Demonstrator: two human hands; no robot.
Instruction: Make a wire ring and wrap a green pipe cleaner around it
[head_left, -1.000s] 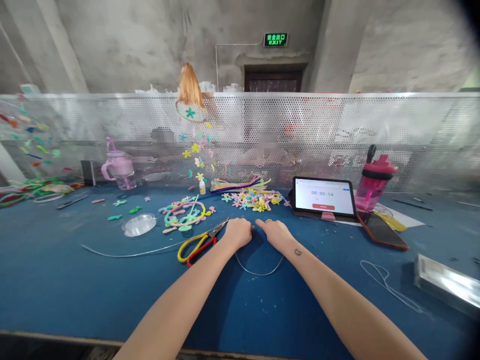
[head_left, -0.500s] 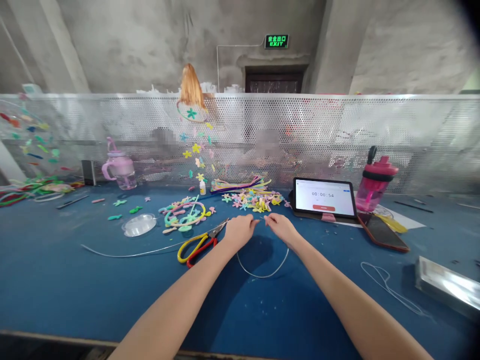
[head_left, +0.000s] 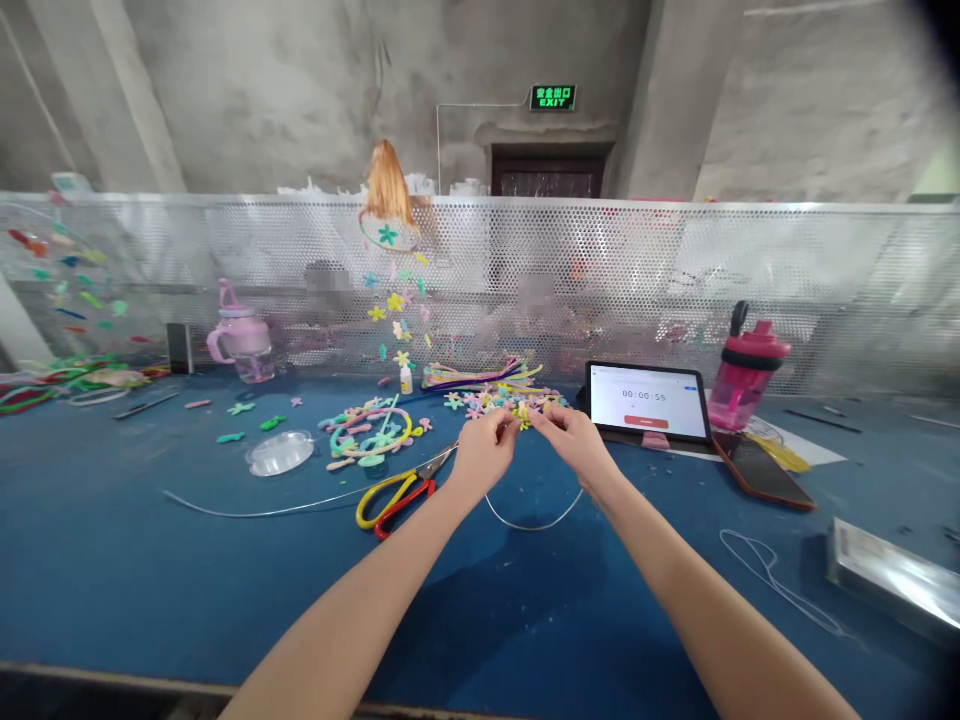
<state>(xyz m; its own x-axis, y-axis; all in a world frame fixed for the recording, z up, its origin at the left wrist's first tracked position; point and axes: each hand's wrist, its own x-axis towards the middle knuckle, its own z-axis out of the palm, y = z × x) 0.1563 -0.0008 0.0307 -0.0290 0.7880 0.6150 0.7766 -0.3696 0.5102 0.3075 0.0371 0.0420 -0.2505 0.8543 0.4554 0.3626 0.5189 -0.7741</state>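
Observation:
My left hand [head_left: 486, 452] pinches one part of a thin, pale wire [head_left: 534, 528], thumb and forefinger together. My right hand [head_left: 579, 446] pinches the wire too, its fingertips a short gap from the left ones. Below both hands the wire sags in a loop over the blue table; its ends are hard to make out. Beside my left wrist lie scissors [head_left: 397, 498] with one yellow and one red handle, blades partly behind the hand. Just beyond my fingers is a pile of pastel flower pieces [head_left: 517, 402].
A ring [head_left: 409, 420] of pastel fuzzy stems lies left, near a clear round lid [head_left: 280, 453] and a long loose wire [head_left: 247, 514]. A tablet timer [head_left: 646, 400], pink bottle [head_left: 750, 375], phone [head_left: 763, 470], coiled cord [head_left: 772, 575] and metallic box [head_left: 892, 575] stand or lie right.
Both hands have lifted slightly and the fingertips have gone up toward the flower pile. The wire loop has risen and become shallower. The view has tilted a little.

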